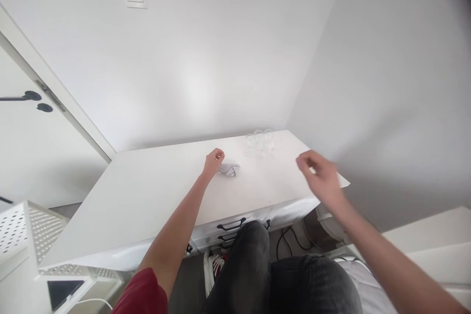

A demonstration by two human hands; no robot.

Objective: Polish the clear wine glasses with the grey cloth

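Note:
My left hand [214,163] is over the white cabinet top with its fingers curled together. Anything inside those fingers is hidden or too small to make out. Right beside it lies a folded grey cloth [230,170]; whether the hand touches it, I cannot tell. My right hand [321,174] hovers above the cabinet's right end, slightly blurred, with thumb and fingers bent into a closed ring and nothing visible in them. Between the hands, toward the wall, several clear stemmed glasses [259,142] stand upright close together.
The white cabinet [147,196] has dark drawer handles [231,224] facing my knees. A door with a dark handle [32,96] is on the left. White perforated shelving [46,225] stands at lower left, and dark cables [290,238] run along the floor on the right.

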